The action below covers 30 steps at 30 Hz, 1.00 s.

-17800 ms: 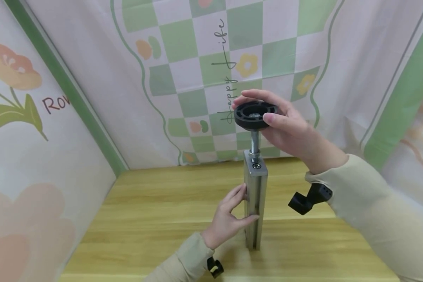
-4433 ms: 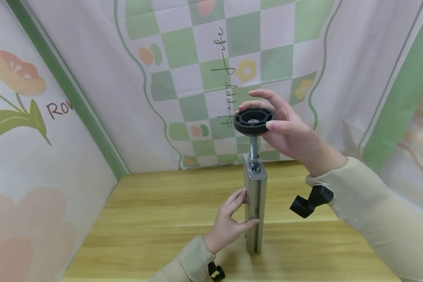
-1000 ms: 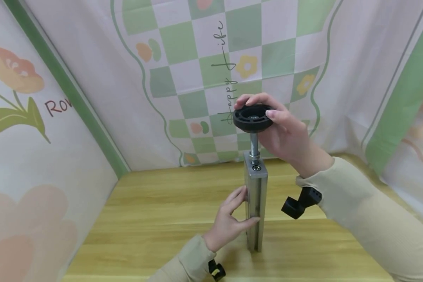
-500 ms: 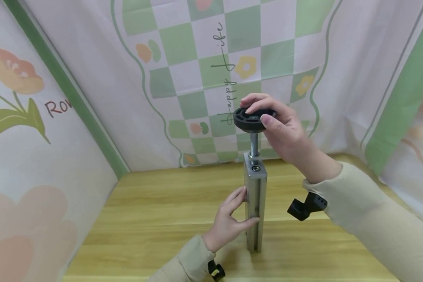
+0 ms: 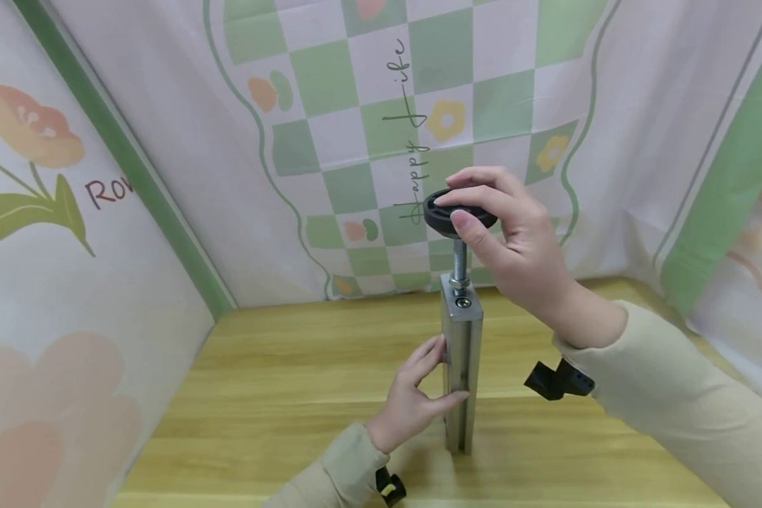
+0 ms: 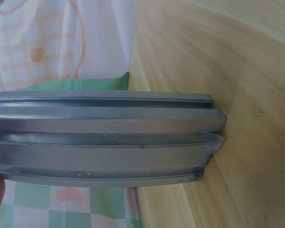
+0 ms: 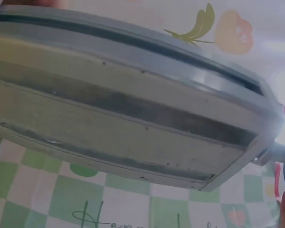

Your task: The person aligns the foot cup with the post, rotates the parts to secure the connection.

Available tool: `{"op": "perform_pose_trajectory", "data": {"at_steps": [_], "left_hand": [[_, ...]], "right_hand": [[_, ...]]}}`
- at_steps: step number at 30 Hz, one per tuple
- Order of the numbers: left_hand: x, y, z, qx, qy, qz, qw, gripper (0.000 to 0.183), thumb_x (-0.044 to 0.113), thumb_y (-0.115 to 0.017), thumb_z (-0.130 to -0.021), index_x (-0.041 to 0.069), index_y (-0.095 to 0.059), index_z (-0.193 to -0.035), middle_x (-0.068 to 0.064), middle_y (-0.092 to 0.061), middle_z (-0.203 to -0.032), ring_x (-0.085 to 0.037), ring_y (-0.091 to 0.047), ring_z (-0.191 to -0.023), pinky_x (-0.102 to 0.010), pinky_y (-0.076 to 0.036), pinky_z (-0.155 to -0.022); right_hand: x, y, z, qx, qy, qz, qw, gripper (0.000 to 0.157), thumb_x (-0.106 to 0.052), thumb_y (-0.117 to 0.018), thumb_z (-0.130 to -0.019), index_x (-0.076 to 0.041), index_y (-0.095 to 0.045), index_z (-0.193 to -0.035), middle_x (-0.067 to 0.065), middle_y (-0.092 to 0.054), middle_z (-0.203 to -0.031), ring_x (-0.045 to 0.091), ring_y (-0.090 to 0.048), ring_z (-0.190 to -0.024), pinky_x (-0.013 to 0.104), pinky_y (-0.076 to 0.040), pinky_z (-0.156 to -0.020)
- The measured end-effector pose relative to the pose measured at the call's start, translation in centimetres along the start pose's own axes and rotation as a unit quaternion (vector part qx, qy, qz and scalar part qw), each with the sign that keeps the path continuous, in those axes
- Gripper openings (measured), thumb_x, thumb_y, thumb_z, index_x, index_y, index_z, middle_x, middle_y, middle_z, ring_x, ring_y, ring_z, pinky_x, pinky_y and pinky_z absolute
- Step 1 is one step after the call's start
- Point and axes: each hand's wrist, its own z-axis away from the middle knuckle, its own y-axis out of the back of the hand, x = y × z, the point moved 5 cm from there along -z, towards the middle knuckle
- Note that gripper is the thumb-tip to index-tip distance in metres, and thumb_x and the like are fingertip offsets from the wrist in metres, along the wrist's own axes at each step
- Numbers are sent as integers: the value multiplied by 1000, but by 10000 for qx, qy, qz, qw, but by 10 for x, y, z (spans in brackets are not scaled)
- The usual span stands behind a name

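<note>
A metal profile (image 5: pixel 462 381) stands upright on the table (image 5: pixel 279 381), well in front of the back edge and well right of the back left corner. The left hand (image 5: pixel 406 402) grips it partway up, fingers and thumb spread round its sides. From its top rises a threaded bolt (image 5: pixel 460 258) bearing a black foot (image 5: pixel 439 222), which the right hand (image 5: pixel 523 243) holds, bent fingers over the top, thumb at the near rim
</note>
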Motion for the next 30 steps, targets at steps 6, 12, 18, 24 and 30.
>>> {"op": "perform_pose_trajectory", "data": {"at_steps": [6,12,18,24,30], "left_hand": [[-1,-1,-1,-14,-76,69,9999,96,-9,-75,-72,14,-22,-149,-27,-44,-136,-32,-59,-106,-34,-51,-98],[1,-1,-2,25,-245,-9,9997,100,-9,-76,-70,15,-20,-150,-27,-45,-135,-30,-59,-103,-34,-51,-97],[2,-1,-2,26,-370,-100,9993,102,-9,-77,-70,15,-18,-150,-27,-45,-135,-27,-58,-102,-34,-52,-96],[-1,-1,-1,41,-157,12,9999,98,-9,-76,-70,14,-22,-149,-27,-44,-136,-31,-59,-105,-35,-50,-98],[-2,-2,1,44,-37,27,10000,95,-8,-76,-71,10,-25,-148,-27,-43,-137,-33,-58,-108,-35,-50,-99]], "right_hand": [[-10,-2,-1,45,535,981,9937,18,-5,-61,-84,3,-70,-97,21,-61,-107,28,-52,-104,22,-41,-84],[-16,-5,-2,53,1055,1487,9832,19,-10,-62,-86,2,-70,-97,20,-61,-101,35,-51,-95,35,-39,-83],[-21,-6,-2,139,1314,2343,9632,35,-32,-54,-94,-1,-71,-96,19,-63,-99,36,-52,-89,45,-39,-69],[-14,-3,0,76,1000,1666,9809,53,-48,-51,-92,1,-65,-106,26,-56,-110,38,-48,-102,41,-39,-83],[14,5,-3,-207,-497,-730,9959,41,-20,-53,-86,1,-54,-121,14,-50,-123,21,-46,-113,26,-37,-99]]}}
